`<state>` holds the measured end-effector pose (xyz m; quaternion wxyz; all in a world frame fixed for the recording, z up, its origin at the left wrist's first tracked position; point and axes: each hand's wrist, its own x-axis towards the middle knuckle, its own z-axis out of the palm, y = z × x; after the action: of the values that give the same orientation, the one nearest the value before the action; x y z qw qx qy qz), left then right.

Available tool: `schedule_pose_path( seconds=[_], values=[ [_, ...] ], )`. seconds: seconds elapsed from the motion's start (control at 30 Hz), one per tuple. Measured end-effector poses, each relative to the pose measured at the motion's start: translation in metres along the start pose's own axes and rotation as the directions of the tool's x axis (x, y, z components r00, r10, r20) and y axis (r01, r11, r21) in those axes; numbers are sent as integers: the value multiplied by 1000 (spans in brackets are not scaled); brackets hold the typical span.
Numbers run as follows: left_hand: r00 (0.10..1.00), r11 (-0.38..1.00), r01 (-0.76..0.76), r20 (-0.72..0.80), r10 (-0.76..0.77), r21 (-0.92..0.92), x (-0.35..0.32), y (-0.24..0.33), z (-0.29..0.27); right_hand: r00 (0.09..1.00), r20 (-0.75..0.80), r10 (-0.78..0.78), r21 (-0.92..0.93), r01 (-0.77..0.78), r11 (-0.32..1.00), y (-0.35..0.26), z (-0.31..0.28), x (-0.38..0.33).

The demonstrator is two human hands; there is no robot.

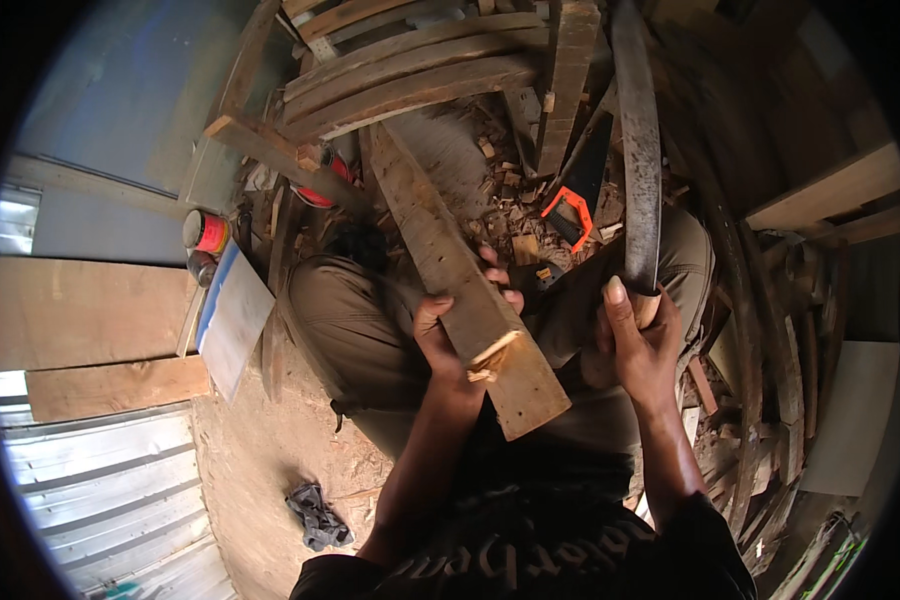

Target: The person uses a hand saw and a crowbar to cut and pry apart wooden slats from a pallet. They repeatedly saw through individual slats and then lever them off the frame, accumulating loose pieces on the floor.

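My left hand (448, 338) grips a long weathered wooden plank (440, 245) near its close end, fingers wrapped around its edge. The plank slants from my lap up to the left, and a fresh pale notch (494, 355) shows in its edge beside my thumb. My right hand (638, 335) is closed on the handle of a long machete (638, 150), whose dark blade points straight up and away from me. The blade stands to the right of the plank, apart from it. My knees in khaki trousers (355, 320) lie under both.
A handsaw with an orange handle (572, 210) lies on wood chips ahead. Curved planks (410, 75) are stacked at the top. Red tins (205, 232) and a pale board (232, 315) sit left. A grey rag (318, 515) lies on the dirt floor. More timber stands right.
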<state>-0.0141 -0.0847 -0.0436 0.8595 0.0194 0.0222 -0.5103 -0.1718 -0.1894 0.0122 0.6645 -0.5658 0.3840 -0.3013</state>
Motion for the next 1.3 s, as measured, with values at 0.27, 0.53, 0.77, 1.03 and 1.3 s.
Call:
schedule_pose_path(
  seconds=[0.27, 0.53, 0.77, 1.03, 1.3],
  values=[
    [976, 984, 23, 219, 17, -177, 13, -19, -15, 998, 49, 30, 180, -39, 983, 21, -14, -58],
    [941, 979, -51, 337, -20, 198, 19, -22, -11, 999, 3, 49, 98, -49, 994, 17, -35, -51],
    [951, 999, -25, 308, 38, -49, 38, -25, -14, 975, 87, -203, 84, 196, 977, -2, -44, -7],
    [941, 945, -290, -136, 310, 149, 52, -25, 4, 932, 116, -343, -50, 351, 935, -26, -21, 43],
    [961, 877, -235, -33, 274, 420, 68, -6, 14, 960, -82, -267, 36, 271, 962, -26, 5, 89]
  ],
)
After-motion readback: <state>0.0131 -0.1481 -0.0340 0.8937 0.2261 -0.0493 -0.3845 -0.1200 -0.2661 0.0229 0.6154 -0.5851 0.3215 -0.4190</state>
